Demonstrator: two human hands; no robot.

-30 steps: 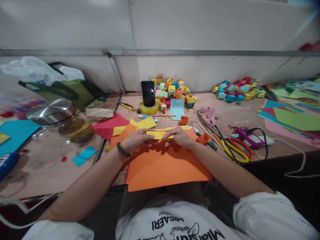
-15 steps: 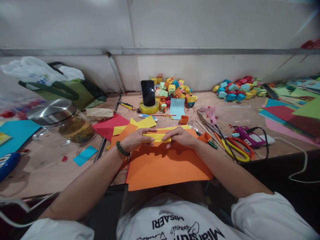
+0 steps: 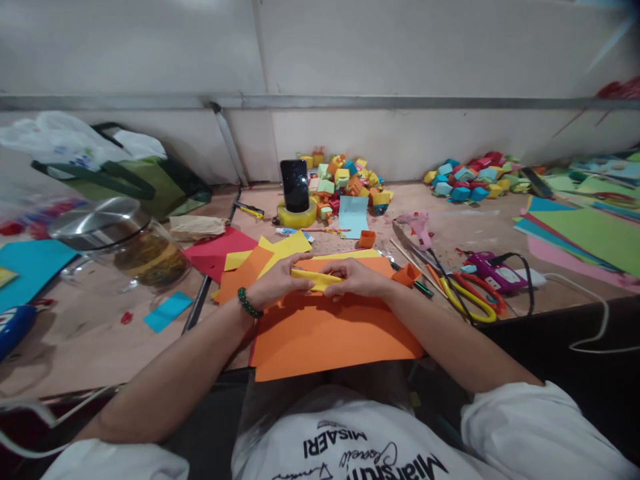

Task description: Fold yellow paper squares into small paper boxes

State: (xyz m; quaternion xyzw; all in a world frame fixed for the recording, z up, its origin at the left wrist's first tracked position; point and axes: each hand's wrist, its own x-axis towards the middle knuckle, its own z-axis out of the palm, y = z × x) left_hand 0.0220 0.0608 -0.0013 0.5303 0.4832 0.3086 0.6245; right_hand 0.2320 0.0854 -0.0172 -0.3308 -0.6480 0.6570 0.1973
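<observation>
Between my two hands is a folded strip of yellow paper (image 3: 318,280), held a little above an orange sheet (image 3: 330,340). My left hand (image 3: 285,279), with a dark green bead bracelet at the wrist, pinches the strip's left end. At its right end my right hand (image 3: 353,277) is closed with bent fingers. The strip bows, and part of it is hidden behind the fingers. Yellow paper pieces (image 3: 295,248) lie just beyond my left hand, and a small orange folded paper box (image 3: 407,275) sits right of my right hand.
A glass jar with a steel lid (image 3: 150,257) stands at left. Piles of small paper cubes (image 3: 345,179) lie at the back near a phone (image 3: 295,187) on a tape roll (image 3: 297,215). To the right are a pink glue gun (image 3: 420,230), yellow-handled scissors (image 3: 467,303) and a purple power strip (image 3: 493,272).
The yellow strip has gone from flat to bowed between my hands. My right fingers have curled further around its end.
</observation>
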